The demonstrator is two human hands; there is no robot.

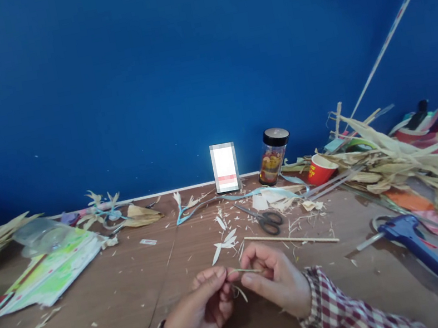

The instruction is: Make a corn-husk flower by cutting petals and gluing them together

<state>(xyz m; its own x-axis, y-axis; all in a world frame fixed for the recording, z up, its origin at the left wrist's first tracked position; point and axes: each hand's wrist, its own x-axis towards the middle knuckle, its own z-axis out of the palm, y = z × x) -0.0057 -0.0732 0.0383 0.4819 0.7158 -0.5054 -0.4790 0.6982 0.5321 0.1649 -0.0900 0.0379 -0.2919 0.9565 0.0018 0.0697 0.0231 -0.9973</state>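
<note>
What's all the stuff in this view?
wall: 1, blue, back
table: 1, brown, below
pole-like thing: 1, whitish, upper right
blurred item: 1, white, near wall
jar: 1, clear, black lid, near wall
cup: 1, red, right of jar
dry husks: many, tan, both far sides
coloured sheets: several, pink and orange, right
glue gun: 1, blue, right
scissors: 1, dark grey, centre
stick: 1, pale, in front of scissors
ribbon: uncountable, light blue, centre back
scraps: many, whitish, across table
packet: 1, green and white, left
container: 1, see-through, by packet
thin strip: 1, greenish, between hands
left hand: 1, maroon-checked sleeve, at strip
right hand: 1, maroon-checked sleeve, at strip
</note>
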